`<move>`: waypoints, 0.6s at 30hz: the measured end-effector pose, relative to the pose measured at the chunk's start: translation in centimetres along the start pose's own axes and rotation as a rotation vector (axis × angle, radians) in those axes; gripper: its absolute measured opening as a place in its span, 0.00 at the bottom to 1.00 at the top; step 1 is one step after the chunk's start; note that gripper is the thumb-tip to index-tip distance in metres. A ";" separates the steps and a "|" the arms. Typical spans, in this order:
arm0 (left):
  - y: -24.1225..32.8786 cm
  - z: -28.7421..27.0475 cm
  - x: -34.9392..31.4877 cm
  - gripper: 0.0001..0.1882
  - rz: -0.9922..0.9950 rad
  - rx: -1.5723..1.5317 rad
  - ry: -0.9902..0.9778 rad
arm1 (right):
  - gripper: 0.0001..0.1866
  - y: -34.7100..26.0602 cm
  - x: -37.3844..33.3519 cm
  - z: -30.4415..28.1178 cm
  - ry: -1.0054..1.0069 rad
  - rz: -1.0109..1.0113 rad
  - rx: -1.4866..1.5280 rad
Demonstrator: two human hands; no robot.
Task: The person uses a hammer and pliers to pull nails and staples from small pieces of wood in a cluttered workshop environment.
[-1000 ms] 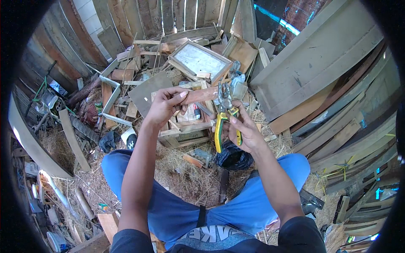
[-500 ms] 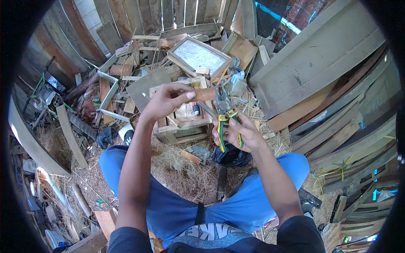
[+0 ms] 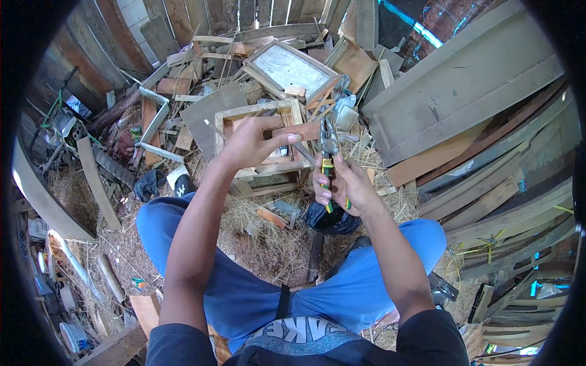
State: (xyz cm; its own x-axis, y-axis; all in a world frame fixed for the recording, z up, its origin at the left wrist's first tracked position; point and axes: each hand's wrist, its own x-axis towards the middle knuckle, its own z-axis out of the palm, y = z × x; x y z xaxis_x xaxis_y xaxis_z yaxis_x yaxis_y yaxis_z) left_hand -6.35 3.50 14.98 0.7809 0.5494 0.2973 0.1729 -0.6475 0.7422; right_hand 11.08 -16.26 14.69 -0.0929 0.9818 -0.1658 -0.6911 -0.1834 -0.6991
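Note:
My left hand (image 3: 251, 145) pinches a short, flat piece of reddish-brown wood (image 3: 300, 130) between thumb and fingers. In my right hand (image 3: 349, 185) are pliers (image 3: 328, 146) with green and yellow handles, held almost upright. Their metal jaws meet the right end of the wood piece; whether they bite into it is too small to tell. Beneath my hands stands a wooden box frame (image 3: 297, 111), partly covered by my left hand. A thin grey bar (image 3: 303, 152) crosses its right side, and a small dark object (image 3: 283, 150) lies inside.
A framed pale panel (image 3: 293, 68) leans on scrap wood beyond the box. A large grey board (image 3: 458, 91) slants at the right, above stacked planks (image 3: 488, 201). By my right hand sits a black plastic bag (image 3: 332, 221). Straw (image 3: 262, 244) covers the ground between my legs.
The plier handles have come closer together, and the pliers stand straighter. Both hands appear slightly further right, with the wood piece still at the jaws. The view has shifted a little.

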 end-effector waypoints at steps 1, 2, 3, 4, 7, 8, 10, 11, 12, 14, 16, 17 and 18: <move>0.1 -0.1 0.0 0.24 -0.015 0.042 -0.012 | 0.21 -0.1 0.0 0.2 0.069 0.019 -0.048; 0.3 -0.1 0.0 0.24 -0.029 0.084 -0.025 | 0.22 -0.2 0.0 0.2 0.138 0.039 -0.095; 0.8 -0.4 -0.1 0.24 -0.033 0.081 -0.026 | 0.22 0.0 0.1 0.3 0.140 0.043 -0.094; 1.6 -0.8 -0.2 0.23 -0.083 0.089 -0.053 | 0.21 0.1 0.1 0.4 0.171 0.047 -0.153; 1.2 -0.8 -0.5 0.22 -0.116 0.113 -0.064 | 0.20 0.4 0.3 0.4 0.199 0.054 -0.237; 0.8 -0.9 -0.6 0.23 -0.092 0.128 -0.050 | 0.19 0.4 0.3 0.4 0.200 0.052 -0.262; 0.6 -1.1 -0.3 0.23 -0.081 0.213 -0.066 | 0.18 1.2 0.6 -1.2 0.241 0.075 -0.352; 0.6 -1.2 -0.3 0.24 -0.069 0.302 -0.081 | 0.17 1.4 0.6 -1.7 0.278 0.098 -0.442; 0.6 -1.3 -0.5 0.24 -0.074 0.303 -0.078 | 0.17 1.3 0.5 -1.9 0.274 0.102 -0.442; 0.6 -1.3 -0.9 0.25 -0.147 0.231 -0.097 | 0.15 0.9 0.2 -1.9 0.189 0.120 -0.370; 0.6 -1.4 -0.9 0.25 -0.186 0.197 -0.124 | 0.15 1.1 -0.2 -1.1 0.209 0.091 -0.376; 0.6 -1.4 -0.9 0.25 -0.222 0.164 -0.151 | 0.16 1.1 -0.3 -0.9 0.229 0.059 -0.382; 0.7 -1.4 -1.0 0.25 -0.221 0.163 -0.154 | 0.16 1.1 -0.4 -1.2 0.232 0.058 -0.381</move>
State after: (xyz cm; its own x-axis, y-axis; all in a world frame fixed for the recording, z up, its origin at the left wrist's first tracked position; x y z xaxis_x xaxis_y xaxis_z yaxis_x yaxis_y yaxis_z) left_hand -7.82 3.25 16.03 0.7933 0.6078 0.0358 0.4327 -0.6043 0.6690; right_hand 11.21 -16.92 13.09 0.0692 0.9402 -0.3336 -0.3721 -0.2859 -0.8831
